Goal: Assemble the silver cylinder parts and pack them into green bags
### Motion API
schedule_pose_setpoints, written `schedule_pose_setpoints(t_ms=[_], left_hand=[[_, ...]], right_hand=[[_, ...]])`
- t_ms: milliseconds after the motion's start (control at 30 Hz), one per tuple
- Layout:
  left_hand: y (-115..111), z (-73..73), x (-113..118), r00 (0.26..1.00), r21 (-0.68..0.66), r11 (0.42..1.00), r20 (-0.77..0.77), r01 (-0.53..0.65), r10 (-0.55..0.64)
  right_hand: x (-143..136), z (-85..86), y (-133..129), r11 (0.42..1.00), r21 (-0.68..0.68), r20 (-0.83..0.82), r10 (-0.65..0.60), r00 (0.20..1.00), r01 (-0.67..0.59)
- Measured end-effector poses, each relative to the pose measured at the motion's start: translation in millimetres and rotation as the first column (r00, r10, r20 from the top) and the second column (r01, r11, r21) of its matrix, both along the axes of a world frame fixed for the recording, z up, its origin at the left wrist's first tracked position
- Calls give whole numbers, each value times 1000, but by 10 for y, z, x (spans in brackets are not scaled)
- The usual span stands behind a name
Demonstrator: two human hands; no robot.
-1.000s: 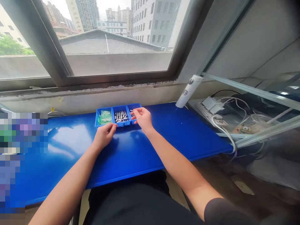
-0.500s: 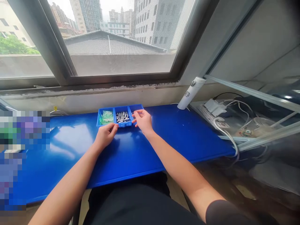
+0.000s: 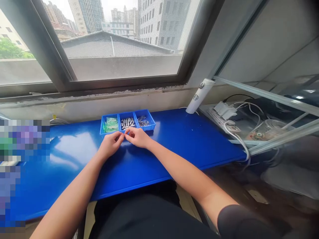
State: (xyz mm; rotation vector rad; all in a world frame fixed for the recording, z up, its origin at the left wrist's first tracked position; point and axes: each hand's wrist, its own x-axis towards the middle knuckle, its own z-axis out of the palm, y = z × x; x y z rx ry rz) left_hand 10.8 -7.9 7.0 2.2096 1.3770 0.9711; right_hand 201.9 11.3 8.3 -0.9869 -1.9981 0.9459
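Fingertip to fingertip, my left hand (image 3: 111, 142) and my right hand (image 3: 137, 136) meet just in front of a blue three-part bin (image 3: 152, 127). Both are closed in a pinch; whatever lies between the fingers is too small to make out. The left compartment holds green and clear slender pieces (image 3: 111, 124). In the middle one lie short silver-and-black cylinders (image 3: 128, 122), partly behind my right fingers. Thin dark metallic pieces (image 3: 143, 121) fill part of the right compartment.
A blue table (image 3: 179, 142) runs below the window. A white tumbler (image 3: 199, 97) leans at the back right, near white plugs and cables (image 3: 225, 111) beside a metal frame (image 3: 279, 96). The far left is pixelated.
My right hand has come left from the bin's right compartment to meet my left hand, uncovering the thin pieces. My left hand stays pinched in nearly the same place.
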Motion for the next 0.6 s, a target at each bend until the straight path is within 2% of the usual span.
schedule_pose_setpoints(t_ms=[233, 600], left_hand=[[-8, 3, 2, 1000, -41, 999, -10, 25, -25], [-3, -15, 6, 999, -92, 996, -34, 17, -21]], right_hand=[[40, 56, 0, 999, 43, 66, 4, 998, -7], [45, 53, 0, 999, 52, 110, -6, 994, 1]])
